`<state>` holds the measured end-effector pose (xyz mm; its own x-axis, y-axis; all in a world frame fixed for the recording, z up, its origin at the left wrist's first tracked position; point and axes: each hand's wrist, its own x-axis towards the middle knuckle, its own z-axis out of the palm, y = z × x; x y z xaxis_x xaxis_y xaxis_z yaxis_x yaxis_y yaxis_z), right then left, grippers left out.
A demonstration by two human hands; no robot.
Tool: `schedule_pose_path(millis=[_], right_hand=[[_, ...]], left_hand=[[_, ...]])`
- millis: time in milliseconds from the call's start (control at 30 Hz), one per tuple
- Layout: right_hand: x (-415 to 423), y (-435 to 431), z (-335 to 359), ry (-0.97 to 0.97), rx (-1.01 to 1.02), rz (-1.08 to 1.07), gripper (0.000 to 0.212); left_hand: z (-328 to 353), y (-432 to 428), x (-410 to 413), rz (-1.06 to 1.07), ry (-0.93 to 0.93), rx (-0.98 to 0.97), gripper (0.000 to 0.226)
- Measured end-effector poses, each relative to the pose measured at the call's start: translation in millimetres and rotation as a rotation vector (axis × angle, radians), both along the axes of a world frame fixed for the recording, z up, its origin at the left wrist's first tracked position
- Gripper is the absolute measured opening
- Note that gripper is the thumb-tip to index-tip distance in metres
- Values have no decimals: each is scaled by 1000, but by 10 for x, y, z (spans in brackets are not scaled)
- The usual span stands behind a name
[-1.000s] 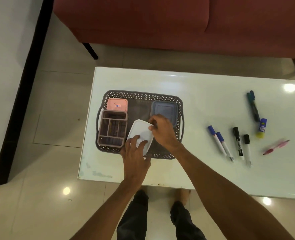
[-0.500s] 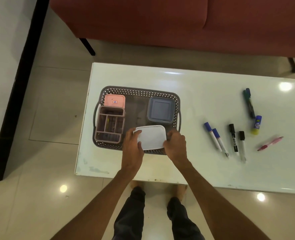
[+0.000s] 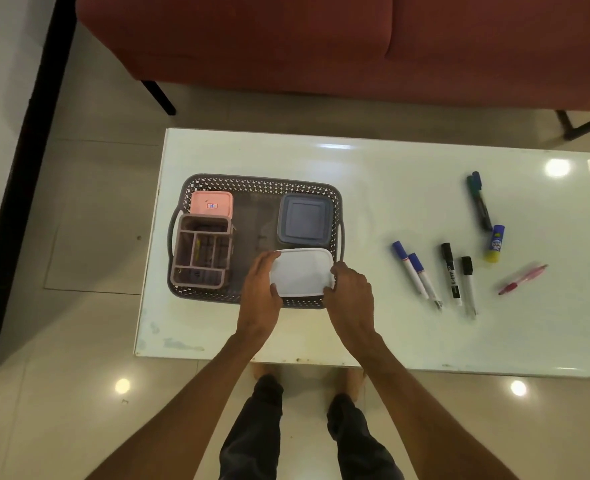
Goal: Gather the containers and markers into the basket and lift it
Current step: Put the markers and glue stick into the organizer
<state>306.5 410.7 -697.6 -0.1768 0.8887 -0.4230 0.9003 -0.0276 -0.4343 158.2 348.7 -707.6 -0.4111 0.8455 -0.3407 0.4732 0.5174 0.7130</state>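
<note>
A dark woven basket (image 3: 258,184) sits on the left of the white table (image 3: 373,188). Inside it are a pink lidded container (image 3: 212,202), a mauve divided organiser (image 3: 201,254) and a grey-blue lidded container (image 3: 305,219). A white lidded container (image 3: 302,271) lies in the basket's near right corner, held between my left hand (image 3: 260,289) on its left edge and my right hand (image 3: 350,292) on its right edge. On the table to the right lie two blue-capped markers (image 3: 414,268), two black-capped markers (image 3: 458,277) and a dark green marker (image 3: 479,202).
A blue and yellow glue stick (image 3: 494,242) and a pink pen (image 3: 522,278) lie near the markers on the right. A red sofa (image 3: 321,43) stands behind the table. My legs are below the table's near edge, on a tiled floor.
The white container has been turned from tilted to level and moved right into the basket's near right corner. Both hands shifted to its two side edges.
</note>
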Motion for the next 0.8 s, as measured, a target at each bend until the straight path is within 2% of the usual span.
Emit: schedule_pose_path(millis=[267,433,633,800], right_hand=[[238,87,93,156,95,-137,20],[753,233,90,248,184,-322,19],[1605,422,-70,172,195,-401,15],[2101,553,-299,125,108,-350,21]], left_hand=[[154,50,194,-16,138,69,52],[368,222,595,-69,119,147,39],[266,440,1270,-139,46,193,30],[-51,617,1792,-119,-34,166,27]])
